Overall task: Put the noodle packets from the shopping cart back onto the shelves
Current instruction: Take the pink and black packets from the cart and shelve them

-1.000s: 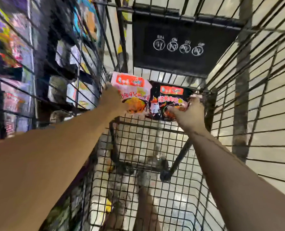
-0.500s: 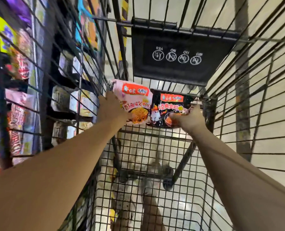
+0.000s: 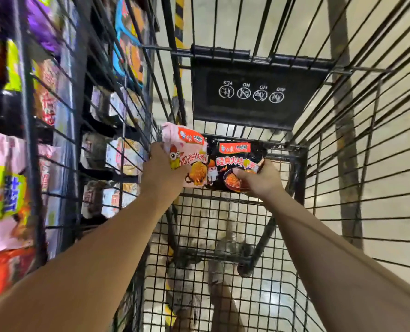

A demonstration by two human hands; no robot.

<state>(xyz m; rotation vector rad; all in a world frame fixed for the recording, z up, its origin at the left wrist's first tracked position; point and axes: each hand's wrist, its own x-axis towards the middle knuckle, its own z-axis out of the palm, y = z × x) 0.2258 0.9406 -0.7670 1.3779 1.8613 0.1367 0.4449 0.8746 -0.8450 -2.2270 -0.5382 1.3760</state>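
Both arms reach deep into the black wire shopping cart (image 3: 331, 164). My left hand (image 3: 162, 172) grips a pink noodle packet (image 3: 189, 154) by its left edge. My right hand (image 3: 262, 179) holds a black noodle packet (image 3: 232, 161) at its lower right corner. The two packets sit side by side, touching, at the far end of the cart above its mesh floor. Through the cart's left wall I see shelves (image 3: 62, 144) stocked with noodle packets.
A black plastic child-seat flap (image 3: 251, 92) with warning icons hangs at the cart's far end above the packets. The cart's wire walls close in left and right. Pale floor tiles (image 3: 379, 140) show through the mesh. More packets (image 3: 6, 195) fill the near-left shelf.
Both hands and their packets have sunk slightly lower in view and look nearer. The pink packet has tilted a little. The shelves at left fill more of the view.
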